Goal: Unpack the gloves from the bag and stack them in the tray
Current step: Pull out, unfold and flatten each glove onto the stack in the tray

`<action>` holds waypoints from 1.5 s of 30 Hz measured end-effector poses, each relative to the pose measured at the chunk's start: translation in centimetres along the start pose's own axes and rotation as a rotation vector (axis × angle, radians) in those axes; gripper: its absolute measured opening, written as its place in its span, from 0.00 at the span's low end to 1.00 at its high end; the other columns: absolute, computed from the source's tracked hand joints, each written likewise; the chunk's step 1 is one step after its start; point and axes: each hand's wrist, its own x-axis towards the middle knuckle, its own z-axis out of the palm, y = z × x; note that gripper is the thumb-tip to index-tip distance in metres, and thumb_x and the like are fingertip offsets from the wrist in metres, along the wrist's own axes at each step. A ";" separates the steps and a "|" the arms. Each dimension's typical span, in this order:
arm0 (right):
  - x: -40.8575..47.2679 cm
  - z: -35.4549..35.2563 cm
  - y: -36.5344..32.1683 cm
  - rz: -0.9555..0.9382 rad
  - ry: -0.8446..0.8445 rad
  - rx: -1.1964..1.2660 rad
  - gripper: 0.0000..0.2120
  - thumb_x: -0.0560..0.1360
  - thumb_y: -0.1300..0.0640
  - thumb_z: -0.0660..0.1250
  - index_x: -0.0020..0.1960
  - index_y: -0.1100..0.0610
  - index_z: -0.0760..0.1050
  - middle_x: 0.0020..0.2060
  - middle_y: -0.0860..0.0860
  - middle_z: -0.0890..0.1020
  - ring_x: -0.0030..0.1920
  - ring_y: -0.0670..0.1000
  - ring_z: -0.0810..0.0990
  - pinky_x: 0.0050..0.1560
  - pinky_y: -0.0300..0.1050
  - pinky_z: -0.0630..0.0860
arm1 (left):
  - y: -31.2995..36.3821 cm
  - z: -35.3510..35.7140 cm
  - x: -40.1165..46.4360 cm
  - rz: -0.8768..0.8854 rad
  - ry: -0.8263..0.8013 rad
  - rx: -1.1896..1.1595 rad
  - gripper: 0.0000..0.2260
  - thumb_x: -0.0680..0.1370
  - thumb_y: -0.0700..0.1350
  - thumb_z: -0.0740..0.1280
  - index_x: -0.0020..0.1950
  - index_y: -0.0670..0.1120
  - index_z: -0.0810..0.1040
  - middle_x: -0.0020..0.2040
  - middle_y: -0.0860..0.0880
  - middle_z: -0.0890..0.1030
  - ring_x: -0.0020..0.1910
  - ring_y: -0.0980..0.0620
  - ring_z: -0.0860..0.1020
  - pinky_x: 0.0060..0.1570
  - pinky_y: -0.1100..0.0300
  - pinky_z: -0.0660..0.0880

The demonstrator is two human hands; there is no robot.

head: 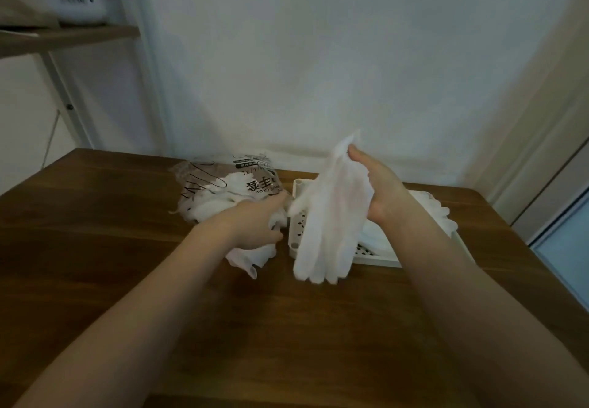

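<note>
A clear plastic bag (223,181) with printed text lies at the back of the wooden table, full of white gloves. My left hand (255,222) grips a bunch of white gloves (251,256) at the bag's mouth. My right hand (376,181) holds a white glove (331,222) by its cuff, fingers hanging down over the left end of the white perforated tray (379,259). More white gloves (436,210) lie in the tray, partly hidden behind my right hand and the raised glove.
The brown wooden table (287,328) stands against a white wall. A wooden shelf (63,36) with a box on it is at the upper left. A door frame (548,159) runs along the right side.
</note>
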 end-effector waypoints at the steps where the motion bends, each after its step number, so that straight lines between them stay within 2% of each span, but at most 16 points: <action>1: -0.2 -0.2 -0.1 0.000 -0.009 -0.029 0.11 0.78 0.51 0.63 0.46 0.57 0.77 0.31 0.52 0.81 0.31 0.48 0.82 0.31 0.40 0.77 | 0.8 -1.0 -0.7 -0.001 0.002 -0.014 0.27 0.79 0.45 0.60 0.76 0.54 0.54 0.67 0.46 0.72 0.61 0.46 0.74 0.59 0.53 0.71; 4: -1.2 -0.7 -0.7 -0.015 -0.117 -0.176 0.09 0.76 0.53 0.65 0.42 0.57 0.77 0.32 0.50 0.79 0.31 0.47 0.80 0.33 0.40 0.77 | 3.4 -3.6 -2.0 -0.017 0.230 -0.286 0.18 0.81 0.43 0.56 0.70 0.49 0.67 0.62 0.48 0.77 0.54 0.51 0.77 0.46 0.59 0.74; 6: -2.0 -0.6 -1.3 -0.036 -0.250 -0.277 0.06 0.73 0.56 0.67 0.45 0.59 0.77 0.35 0.52 0.81 0.35 0.48 0.81 0.36 0.41 0.78 | 5.3 -4.7 -2.2 0.072 0.398 -0.542 0.17 0.80 0.49 0.59 0.68 0.49 0.68 0.57 0.51 0.78 0.49 0.56 0.77 0.44 0.62 0.74; 9: -3.1 -0.9 -2.5 -0.167 -0.385 -0.572 0.13 0.70 0.69 0.67 0.54 0.61 0.77 0.43 0.55 0.81 0.44 0.51 0.81 0.45 0.43 0.79 | 7.5 -5.5 -1.6 0.186 0.346 -0.663 0.26 0.74 0.57 0.67 0.69 0.50 0.67 0.57 0.54 0.76 0.53 0.57 0.76 0.52 0.60 0.75; 13: -4.3 -1.8 -3.7 -0.367 -0.264 -0.708 0.22 0.68 0.75 0.64 0.55 0.54 0.74 0.47 0.53 0.75 0.44 0.51 0.77 0.45 0.44 0.75 | 9.1 -5.9 -0.7 0.087 0.226 -0.678 0.14 0.73 0.52 0.70 0.52 0.45 0.79 0.44 0.47 0.82 0.39 0.51 0.80 0.41 0.60 0.78; 17: -4.7 -3.8 -3.3 -0.302 -0.144 -0.428 0.17 0.75 0.58 0.67 0.63 0.58 0.71 0.54 0.55 0.79 0.48 0.52 0.81 0.46 0.43 0.78 | 10.4 -5.2 -0.6 0.147 0.184 -1.025 0.08 0.78 0.47 0.65 0.45 0.43 0.75 0.40 0.45 0.77 0.40 0.49 0.74 0.44 0.56 0.73; 19: -4.9 -5.0 -2.3 -0.177 -0.218 -0.479 0.16 0.75 0.53 0.65 0.58 0.60 0.75 0.50 0.54 0.83 0.49 0.52 0.83 0.51 0.45 0.79 | 10.9 -4.8 -0.3 0.176 0.215 -1.256 0.07 0.80 0.45 0.61 0.44 0.43 0.73 0.39 0.46 0.75 0.39 0.50 0.74 0.44 0.58 0.74; 21: -5.0 -6.1 -1.4 -0.173 -0.243 -0.525 0.10 0.72 0.56 0.66 0.51 0.60 0.78 0.44 0.52 0.84 0.46 0.50 0.82 0.52 0.43 0.78 | 11.0 -4.3 0.1 0.169 0.275 -1.374 0.07 0.81 0.44 0.59 0.44 0.43 0.72 0.39 0.47 0.75 0.38 0.52 0.75 0.41 0.60 0.75; 26: -5.2 -7.5 -2.2 -0.266 -0.183 -0.402 0.06 0.67 0.58 0.69 0.38 0.57 0.72 0.33 0.48 0.79 0.35 0.46 0.78 0.35 0.37 0.76 | 10.5 -3.1 0.4 0.091 0.277 -1.676 0.08 0.81 0.37 0.55 0.54 0.38 0.72 0.46 0.44 0.77 0.42 0.50 0.78 0.39 0.59 0.80; 28: -5.4 -7.7 -2.7 -0.277 -0.162 -0.548 0.07 0.71 0.61 0.70 0.37 0.56 0.71 0.33 0.48 0.79 0.33 0.46 0.78 0.32 0.37 0.75 | 10.5 -2.6 0.5 0.034 0.256 -1.622 0.06 0.80 0.35 0.55 0.51 0.42 0.71 0.48 0.43 0.76 0.42 0.49 0.77 0.36 0.57 0.79; 30: -5.3 -7.6 -2.9 -0.298 -0.108 -0.785 0.07 0.73 0.60 0.70 0.39 0.56 0.72 0.34 0.48 0.79 0.33 0.46 0.79 0.32 0.39 0.76 | 10.4 -2.1 1.2 -0.003 0.244 -1.499 0.03 0.80 0.42 0.58 0.52 0.46 0.70 0.53 0.44 0.74 0.47 0.47 0.77 0.40 0.54 0.79; 32: -4.9 -7.4 -2.9 -0.347 -0.006 -0.976 0.06 0.73 0.58 0.70 0.43 0.58 0.73 0.36 0.50 0.79 0.35 0.48 0.79 0.36 0.42 0.76 | 10.3 -1.8 1.9 -0.030 0.223 -1.288 0.18 0.76 0.57 0.64 0.57 0.45 0.71 0.57 0.44 0.75 0.53 0.45 0.77 0.50 0.49 0.78; 35: -4.1 -7.4 -2.8 -0.388 0.054 -1.018 0.05 0.73 0.57 0.70 0.45 0.58 0.76 0.39 0.52 0.80 0.37 0.48 0.78 0.40 0.43 0.74 | 10.9 -1.4 2.7 0.005 0.201 -0.931 0.33 0.63 0.66 0.71 0.52 0.40 0.77 0.46 0.46 0.81 0.44 0.49 0.79 0.50 0.50 0.76; 37: -3.8 -7.6 -3.0 -0.359 -0.013 -0.979 0.04 0.75 0.60 0.68 0.49 0.58 0.78 0.43 0.53 0.83 0.40 0.48 0.81 0.43 0.41 0.77 | 11.1 -1.2 3.3 0.047 0.181 -0.756 0.27 0.61 0.65 0.74 0.43 0.43 0.77 0.39 0.46 0.80 0.39 0.48 0.78 0.43 0.52 0.74; 40: -3.8 -8.2 -3.3 -0.320 -0.121 -0.892 0.10 0.78 0.63 0.63 0.54 0.57 0.80 0.47 0.53 0.84 0.44 0.48 0.83 0.45 0.40 0.79 | 11.1 -1.0 4.7 0.065 0.226 -0.538 0.22 0.64 0.59 0.75 0.47 0.43 0.78 0.44 0.42 0.81 0.42 0.45 0.79 0.39 0.55 0.70; 45: -3.5 -9.5 -4.8 -0.248 -0.230 -0.782 0.13 0.78 0.64 0.61 0.58 0.53 0.78 0.49 0.52 0.83 0.46 0.48 0.83 0.45 0.40 0.80 | 11.0 -1.1 5.9 0.161 0.250 -0.690 0.20 0.70 0.56 0.71 0.48 0.39 0.78 0.41 0.40 0.78 0.39 0.48 0.76 0.40 0.54 0.69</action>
